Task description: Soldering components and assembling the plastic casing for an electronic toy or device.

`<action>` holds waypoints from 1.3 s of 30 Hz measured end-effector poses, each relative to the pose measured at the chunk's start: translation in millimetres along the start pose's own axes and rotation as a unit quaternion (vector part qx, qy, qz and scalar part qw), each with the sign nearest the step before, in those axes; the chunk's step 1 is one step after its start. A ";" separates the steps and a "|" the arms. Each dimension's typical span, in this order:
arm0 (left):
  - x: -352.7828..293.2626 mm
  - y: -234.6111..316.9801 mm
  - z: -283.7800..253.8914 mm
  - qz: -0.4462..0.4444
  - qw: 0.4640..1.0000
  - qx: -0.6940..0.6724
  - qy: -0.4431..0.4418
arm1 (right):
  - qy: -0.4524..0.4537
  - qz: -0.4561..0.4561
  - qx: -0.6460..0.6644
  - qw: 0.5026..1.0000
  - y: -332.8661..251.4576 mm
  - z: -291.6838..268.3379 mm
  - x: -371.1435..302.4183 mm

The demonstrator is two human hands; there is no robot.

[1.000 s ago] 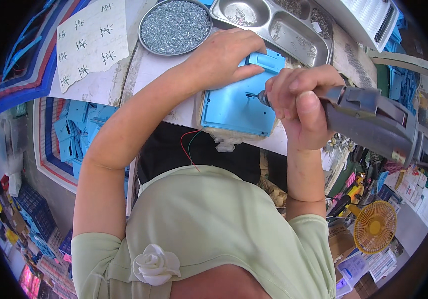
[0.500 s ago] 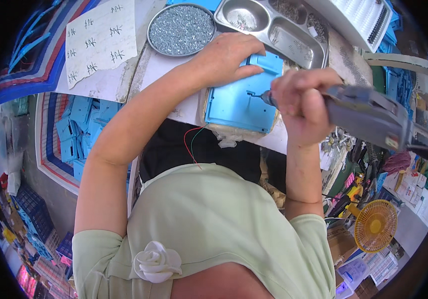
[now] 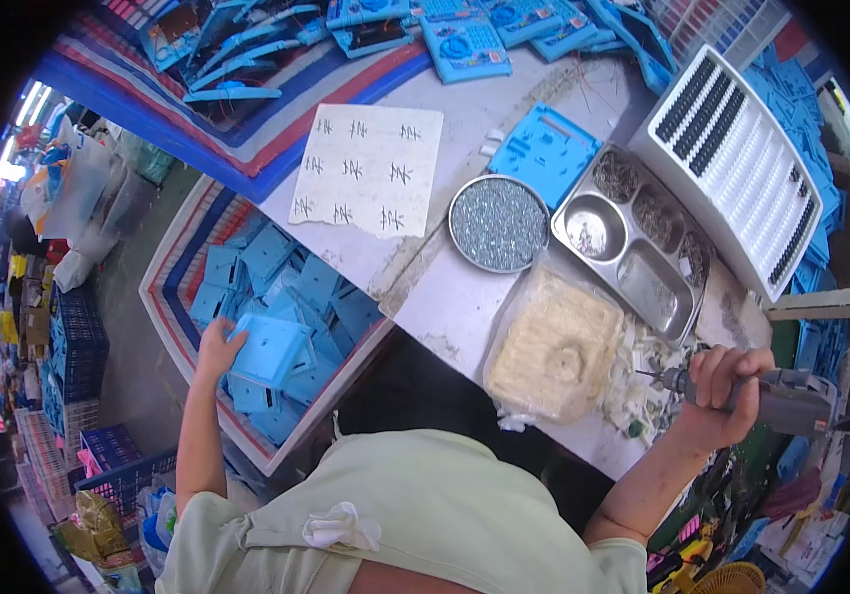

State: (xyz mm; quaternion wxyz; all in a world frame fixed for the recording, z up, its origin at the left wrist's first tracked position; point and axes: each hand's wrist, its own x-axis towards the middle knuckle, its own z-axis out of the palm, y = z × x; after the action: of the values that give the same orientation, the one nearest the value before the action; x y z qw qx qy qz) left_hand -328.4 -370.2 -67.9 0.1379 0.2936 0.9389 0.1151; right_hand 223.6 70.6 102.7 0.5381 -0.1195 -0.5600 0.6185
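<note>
My left hand (image 3: 215,352) grips the left edge of a flat blue plastic casing (image 3: 272,350), over a lined bin (image 3: 170,259) on the left that holds many similar blue casings. In my right hand (image 3: 724,391) is a grey power screwdriver (image 3: 789,404), held level with its bit pointing left. The bit is in the air, just right of a tape-wrapped, yellowish padded block (image 3: 554,342) on the table. Nothing lies on that block.
Behind the block are a round dish of small screws (image 3: 499,224) and a steel compartment tray (image 3: 658,287) with small metal parts. A blue casing (image 3: 544,155) lies beyond. A white rack (image 3: 732,163) stands right; a paper sheet (image 3: 371,168) and several blue units (image 3: 465,45) lie farther back.
The blue casing has left the padded block and moved with my left hand to the bin on the left. My right hand has drawn the screwdriver away to the right. The view has turned left.
</note>
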 end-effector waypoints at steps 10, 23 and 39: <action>154.3 379.0 -10.1 0.214 0.915 -0.342 -0.027 | 0.113 0.004 -0.122 0.986 8.9 -11.8 14.5; 311.3 539.1 24.1 0.140 0.853 -0.501 0.043 | 0.301 -0.203 -0.481 0.798 -10.1 -2.4 7.9; -100.9 444.1 29.2 0.644 0.720 -0.196 -0.164 | 0.116 0.401 -0.053 0.907 62.2 18.6 -78.1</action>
State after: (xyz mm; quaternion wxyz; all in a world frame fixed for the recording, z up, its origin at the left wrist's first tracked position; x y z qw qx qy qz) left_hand -8.4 -69.3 56.0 0.2372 0.8085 0.4419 0.3079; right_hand 207.1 10.5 22.4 0.2989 -0.4328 -0.4309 0.7333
